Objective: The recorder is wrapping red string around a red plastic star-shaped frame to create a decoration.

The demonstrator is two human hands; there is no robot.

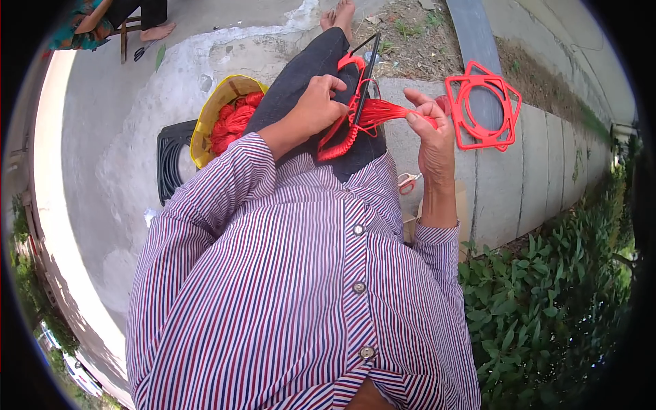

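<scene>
Pinching red strands (384, 112) w/ our R hand (432, 130), L hand (316, 104) hold unclear by the red-wrapped frame (339, 145) over our lap (369, 149), we're prob drawing cord straight; next likely needs steady, even tension.

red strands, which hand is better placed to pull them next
Probably the right: the right hand holds the red strands, while the left hand is over by the black frame.
</scene>
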